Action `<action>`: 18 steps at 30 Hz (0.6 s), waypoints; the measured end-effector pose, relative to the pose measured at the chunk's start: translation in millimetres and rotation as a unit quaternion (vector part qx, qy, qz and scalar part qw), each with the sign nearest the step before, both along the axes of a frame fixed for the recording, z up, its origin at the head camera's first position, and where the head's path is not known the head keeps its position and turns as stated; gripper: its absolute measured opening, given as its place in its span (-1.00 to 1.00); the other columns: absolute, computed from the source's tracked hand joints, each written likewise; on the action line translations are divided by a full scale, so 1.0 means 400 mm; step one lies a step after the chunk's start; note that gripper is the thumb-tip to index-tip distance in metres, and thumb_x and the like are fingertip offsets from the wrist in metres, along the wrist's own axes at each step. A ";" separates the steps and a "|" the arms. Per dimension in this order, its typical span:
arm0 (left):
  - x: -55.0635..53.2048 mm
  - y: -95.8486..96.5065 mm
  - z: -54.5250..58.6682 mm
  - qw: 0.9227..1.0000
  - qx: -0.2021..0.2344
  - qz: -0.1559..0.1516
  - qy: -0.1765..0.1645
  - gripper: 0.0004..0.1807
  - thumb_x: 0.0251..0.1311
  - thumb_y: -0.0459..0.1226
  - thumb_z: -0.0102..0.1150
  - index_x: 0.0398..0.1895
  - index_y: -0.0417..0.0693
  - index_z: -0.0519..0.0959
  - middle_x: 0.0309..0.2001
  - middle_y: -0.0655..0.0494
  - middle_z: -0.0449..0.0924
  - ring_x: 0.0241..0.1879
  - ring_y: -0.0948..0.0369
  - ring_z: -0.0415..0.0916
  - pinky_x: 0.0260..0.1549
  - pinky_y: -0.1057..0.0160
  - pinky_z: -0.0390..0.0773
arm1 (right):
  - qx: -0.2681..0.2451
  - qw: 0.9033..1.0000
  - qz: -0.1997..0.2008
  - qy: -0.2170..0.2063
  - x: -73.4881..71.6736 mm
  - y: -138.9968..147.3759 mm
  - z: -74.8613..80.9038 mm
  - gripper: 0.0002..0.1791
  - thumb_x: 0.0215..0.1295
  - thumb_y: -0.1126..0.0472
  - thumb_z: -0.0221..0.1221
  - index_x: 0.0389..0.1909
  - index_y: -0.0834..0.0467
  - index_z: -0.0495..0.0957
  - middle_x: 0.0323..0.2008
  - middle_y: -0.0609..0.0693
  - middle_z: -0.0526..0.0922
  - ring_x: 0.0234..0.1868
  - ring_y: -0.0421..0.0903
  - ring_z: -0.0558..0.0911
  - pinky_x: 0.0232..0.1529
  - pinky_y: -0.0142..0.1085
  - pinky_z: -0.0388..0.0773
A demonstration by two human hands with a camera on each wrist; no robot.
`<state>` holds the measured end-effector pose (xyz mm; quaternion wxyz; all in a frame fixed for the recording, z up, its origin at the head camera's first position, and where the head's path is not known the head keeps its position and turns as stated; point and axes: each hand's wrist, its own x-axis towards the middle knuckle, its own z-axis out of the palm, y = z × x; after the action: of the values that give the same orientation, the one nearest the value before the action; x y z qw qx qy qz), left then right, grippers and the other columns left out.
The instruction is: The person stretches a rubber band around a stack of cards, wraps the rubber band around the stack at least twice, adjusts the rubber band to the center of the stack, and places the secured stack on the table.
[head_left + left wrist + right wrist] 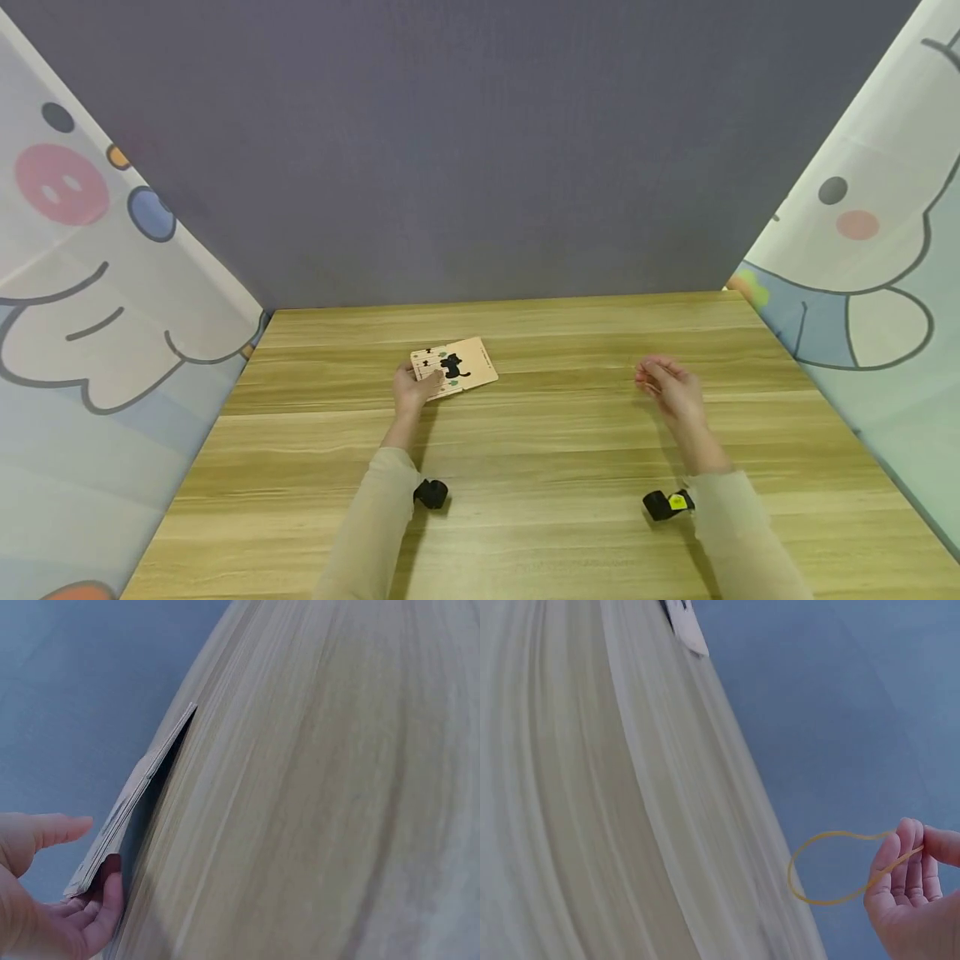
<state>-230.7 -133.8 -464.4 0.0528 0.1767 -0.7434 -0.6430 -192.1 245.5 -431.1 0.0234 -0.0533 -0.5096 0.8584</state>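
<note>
I see cat-printed cards [456, 367] gripped by my left hand [416, 389] possibly splaying if its hold slackens, while my right hand [673, 392] pinches a yellow rubber band [840, 833].

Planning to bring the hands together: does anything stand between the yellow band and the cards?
Nothing visible does: only tabletop shows between the right hand, pinching the yellow band, and the cards. The left hand grips the cards' left end.

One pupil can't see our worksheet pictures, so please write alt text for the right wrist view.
A right hand pinches a thin yellow band, its loop extending toward the picture's left. Behind are a wood-grain table and blue-grey wall, with part of a pale card at the top.
</note>
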 end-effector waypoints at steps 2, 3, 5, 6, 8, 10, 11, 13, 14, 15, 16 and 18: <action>0.003 -0.001 0.002 1.000 0.003 -0.006 0.002 -0.40 -0.06 -0.49 0.18 0.07 -0.55 0.19 -0.11 -0.44 0.42 -0.19 -0.14 0.48 -0.36 0.29 0.60 | -0.018 1.000 0.005 0.001 0.008 -0.009 0.007 -0.85 0.22 0.45 0.00 -0.41 0.26 0.54 -0.48 0.02 0.61 -0.45 -0.15 0.61 -0.38 -0.42 0.59; 0.005 -0.001 0.003 1.000 -0.002 -0.007 0.001 -0.40 -0.05 -0.49 0.17 0.08 -0.54 0.19 -0.12 -0.44 0.42 -0.21 -0.13 0.48 -0.39 0.29 0.61 | -0.011 1.000 0.001 -0.006 0.016 -0.018 0.018 -0.83 0.24 0.44 -0.02 -0.42 0.24 0.54 -0.49 0.00 0.61 -0.46 -0.17 0.60 -0.37 -0.43 0.59; 0.009 -0.001 0.004 1.000 0.002 -0.010 0.000 -0.39 -0.06 -0.54 0.13 0.11 -0.53 0.16 -0.12 -0.45 0.41 -0.24 -0.13 0.48 -0.46 0.26 0.62 | -0.025 1.000 0.009 -0.001 0.022 -0.025 0.019 -0.81 0.25 0.45 -0.04 -0.42 0.25 0.54 -0.49 0.01 0.61 -0.46 -0.17 0.60 -0.38 -0.43 0.59; 0.010 -0.001 0.005 1.000 0.006 -0.011 0.000 -0.38 -0.07 -0.56 0.11 0.13 -0.52 0.15 -0.13 -0.45 0.40 -0.26 -0.13 0.48 -0.50 0.25 0.62 | -0.025 1.000 0.010 0.001 0.024 -0.029 0.019 -0.81 0.25 0.44 -0.04 -0.43 0.25 0.54 -0.49 0.00 0.61 -0.46 -0.17 0.60 -0.39 -0.43 0.59; 0.014 0.000 0.005 1.000 0.017 -0.011 -0.001 -0.35 -0.08 -0.60 0.07 0.17 -0.50 0.11 -0.13 -0.45 0.39 -0.30 -0.13 0.48 -0.57 0.23 0.62 | -0.026 1.000 0.014 0.007 0.028 -0.036 0.016 -0.82 0.25 0.43 -0.03 -0.42 0.23 0.54 -0.49 -0.01 0.61 -0.46 -0.17 0.59 -0.39 -0.44 0.58; 0.017 0.003 0.004 1.000 0.024 -0.005 0.002 -0.33 -0.08 -0.63 0.05 0.19 -0.47 0.10 -0.14 -0.44 0.39 -0.31 -0.13 0.48 -0.59 0.23 0.62 | -0.021 0.999 0.016 0.018 0.032 -0.043 0.011 -0.86 0.24 0.39 0.01 -0.40 0.21 0.54 -0.48 -0.03 0.61 -0.45 -0.19 0.59 -0.39 -0.45 0.57; 0.018 0.004 0.002 1.000 0.022 -0.001 0.006 -0.33 -0.08 -0.63 0.05 0.19 -0.46 0.10 -0.14 -0.44 0.39 -0.30 -0.14 0.48 -0.59 0.24 0.62 | -0.029 0.999 0.024 0.031 0.029 -0.040 -0.001 -0.87 0.23 0.39 0.02 -0.39 0.22 0.54 -0.46 -0.01 0.62 -0.44 -0.17 0.60 -0.39 -0.44 0.58; 0.021 0.006 0.000 1.000 0.010 0.010 0.018 -0.31 -0.09 -0.63 0.07 0.20 -0.45 0.11 -0.15 -0.44 0.41 -0.26 -0.16 0.48 -0.54 0.25 0.62 | -0.015 0.998 0.026 0.050 0.031 -0.043 -0.009 -0.91 0.21 0.34 0.07 -0.37 0.18 0.55 -0.45 -0.04 0.62 -0.42 -0.19 0.59 -0.38 -0.46 0.57; 0.022 0.007 -0.001 1.000 0.003 0.015 0.024 -0.30 -0.09 -0.63 0.08 0.20 -0.44 0.11 -0.15 -0.44 0.41 -0.24 -0.16 0.48 -0.50 0.25 0.62 | -0.008 0.998 0.027 0.057 0.032 -0.045 -0.012 -0.93 0.20 0.32 0.09 -0.37 0.16 0.55 -0.44 -0.05 0.62 -0.42 -0.20 0.59 -0.37 -0.46 0.56; 0.024 0.009 0.000 0.999 -0.002 0.022 0.031 -0.30 -0.10 -0.63 0.10 0.21 -0.42 0.12 -0.15 -0.43 0.43 -0.22 -0.16 0.47 -0.45 0.25 0.62 | -0.028 0.996 0.038 0.073 0.025 -0.040 -0.028 -0.94 0.18 0.34 0.11 -0.36 0.18 0.55 -0.43 -0.02 0.62 -0.41 -0.18 0.60 -0.38 -0.45 0.57; 0.026 0.010 0.000 0.999 -0.006 0.027 0.038 -0.29 -0.10 -0.63 0.11 0.21 -0.41 0.12 -0.15 -0.43 0.43 -0.20 -0.17 0.47 -0.41 0.25 0.62 | -0.029 0.996 0.040 0.079 0.026 -0.042 -0.029 -0.95 0.16 0.32 0.14 -0.36 0.17 0.55 -0.43 -0.02 0.62 -0.41 -0.19 0.60 -0.38 -0.46 0.56; 0.031 0.015 0.003 0.998 -0.003 0.037 0.051 -0.27 -0.10 -0.63 0.12 0.23 -0.37 0.13 -0.15 -0.42 0.44 -0.19 -0.17 0.47 -0.34 0.22 0.60 | -0.016 0.996 0.041 0.083 0.033 -0.050 -0.023 -0.94 0.13 0.28 0.18 -0.36 0.13 0.55 -0.42 -0.06 0.62 -0.41 -0.23 0.59 -0.37 -0.48 0.56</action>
<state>-218.4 -127.9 -463.2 0.1149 0.1713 -0.7349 -0.6461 -179.1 225.4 -440.1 0.0298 0.0381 -0.4942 0.8680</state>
